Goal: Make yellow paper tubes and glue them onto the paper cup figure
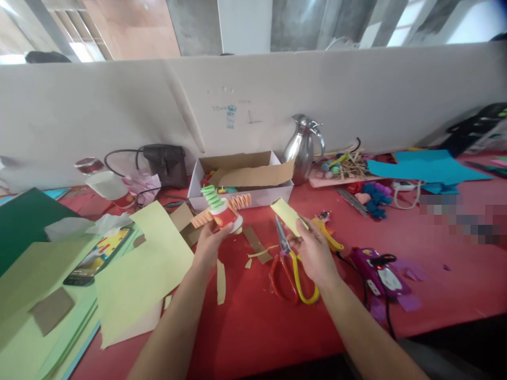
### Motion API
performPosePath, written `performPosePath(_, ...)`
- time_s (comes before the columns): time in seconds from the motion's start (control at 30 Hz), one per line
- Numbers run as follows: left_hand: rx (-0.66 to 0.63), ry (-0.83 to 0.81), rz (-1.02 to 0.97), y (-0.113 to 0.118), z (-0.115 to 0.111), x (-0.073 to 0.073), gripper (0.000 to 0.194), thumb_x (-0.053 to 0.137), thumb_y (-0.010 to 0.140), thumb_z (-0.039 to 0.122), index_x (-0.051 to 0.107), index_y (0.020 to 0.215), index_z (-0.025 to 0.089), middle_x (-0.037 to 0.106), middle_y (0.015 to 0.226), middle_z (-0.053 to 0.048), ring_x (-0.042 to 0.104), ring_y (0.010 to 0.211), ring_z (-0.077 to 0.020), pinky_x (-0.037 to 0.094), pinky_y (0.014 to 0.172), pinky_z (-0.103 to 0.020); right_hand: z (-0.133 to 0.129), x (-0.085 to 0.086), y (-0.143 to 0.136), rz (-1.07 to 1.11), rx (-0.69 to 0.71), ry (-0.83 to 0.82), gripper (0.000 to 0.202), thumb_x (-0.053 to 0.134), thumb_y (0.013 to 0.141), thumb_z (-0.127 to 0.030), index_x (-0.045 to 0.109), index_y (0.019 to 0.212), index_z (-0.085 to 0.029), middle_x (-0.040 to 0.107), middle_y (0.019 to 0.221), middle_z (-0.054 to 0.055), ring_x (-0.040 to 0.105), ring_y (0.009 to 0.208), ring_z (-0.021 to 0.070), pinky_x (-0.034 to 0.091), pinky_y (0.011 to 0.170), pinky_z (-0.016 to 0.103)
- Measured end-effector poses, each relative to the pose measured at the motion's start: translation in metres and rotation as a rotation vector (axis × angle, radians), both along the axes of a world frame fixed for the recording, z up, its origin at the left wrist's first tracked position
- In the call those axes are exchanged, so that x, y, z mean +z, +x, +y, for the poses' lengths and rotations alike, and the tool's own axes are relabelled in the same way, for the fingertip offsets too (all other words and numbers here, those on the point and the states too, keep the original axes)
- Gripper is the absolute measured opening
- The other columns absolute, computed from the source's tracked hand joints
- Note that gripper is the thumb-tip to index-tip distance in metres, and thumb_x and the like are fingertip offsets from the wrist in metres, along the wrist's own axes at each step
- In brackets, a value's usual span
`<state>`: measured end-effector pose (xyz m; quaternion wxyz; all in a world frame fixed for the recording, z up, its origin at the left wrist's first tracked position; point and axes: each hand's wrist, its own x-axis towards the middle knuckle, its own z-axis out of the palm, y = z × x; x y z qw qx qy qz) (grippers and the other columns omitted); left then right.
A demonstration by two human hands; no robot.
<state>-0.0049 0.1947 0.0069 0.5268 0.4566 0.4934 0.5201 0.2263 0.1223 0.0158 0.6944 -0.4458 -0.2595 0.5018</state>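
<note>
The fingers (226, 229) of the left hand (209, 244) are closed around the craft figure (225, 216), pinching its red and white body; a green pleated coil stands on top and orange pleated strips stick out at either side. The fingers (302, 228) of the right hand (317, 256) grip a pale yellow paper piece (289, 215), folded or perhaps rolled; the blur leaves that unclear.

The landmark is the white box (263, 197), open, with a brown cardboard flap (257, 175) across it. The figure is held at the box's near left part, and the paper piece near its front right corner. On the red counter (249, 322), nearer the person than the box, lie the scissors (284, 256) with one red and one yellow handle, a brown cardboard strip (255, 243) and a pale paper strip (221, 282).

Right of the box stand the metal jug (301, 150) and, farther over, sticks and pompoms (348, 166) and a blue sheet (428, 166). To its front right are the yellow glue gun (329, 236) and a purple device (386, 277). Left of the box sits a dark bag (168, 166); to its front left are yellow-green sheets (146, 269) and a phone (97, 257).
</note>
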Motion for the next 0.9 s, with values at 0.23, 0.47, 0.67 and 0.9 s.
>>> performPosePath(0.23,0.025,-0.218,-0.554,-0.016,-0.009,0.024,0.039,0.082,0.072,0.04,0.068,0.102,0.021,0.074,0.089,-0.003,0.068,0.069,-0.0171,0.058,0.07,-0.033,-0.011,-0.016,-0.015,-0.685,0.32,-0.041,0.042,0.071,0.084,-0.052,0.068,0.115,-0.024,0.072,0.099,0.006,0.067,0.083,0.021,0.054,0.073,0.034)
performPosePath(0.47,-0.002,-0.266,-0.683,-0.016,-0.016,0.034,0.038,0.076,0.078,0.049,0.068,0.103,0.022,0.074,0.093,-0.005,0.069,0.077,-0.0199,0.058,0.07,-0.034,-0.024,-0.012,-0.05,-1.144,0.463,0.102,0.033,0.067,0.089,-0.039,0.068,0.119,-0.025,0.07,0.103,0.008,0.066,0.097,0.0252,0.052,0.088,0.042)
performPosePath(0.67,-0.004,-0.234,-0.732,-0.012,-0.021,0.036,0.033,0.082,0.075,0.039,0.067,0.098,0.022,0.074,0.09,-0.002,0.069,0.079,-0.0196,0.058,0.085,-0.044,-0.021,-0.014,-0.061,-1.286,0.432,0.192,0.026,0.071,0.087,-0.034,0.07,0.109,-0.022,0.07,0.106,0.011,0.06,0.109,0.0313,0.05,0.094,0.05)
performPosePath(0.9,-0.103,-0.092,-0.61,0.0,-0.025,0.026,0.038,0.084,0.071,0.04,0.069,0.101,0.023,0.075,0.099,-0.002,0.069,0.084,-0.0173,0.055,0.079,-0.031,0.013,0.01,-0.084,-0.569,0.306,0.194,0.032,0.062,0.091,-0.044,0.06,0.117,-0.025,0.068,0.124,0.01,0.067,0.112,0.0241,0.055,0.095,0.041)
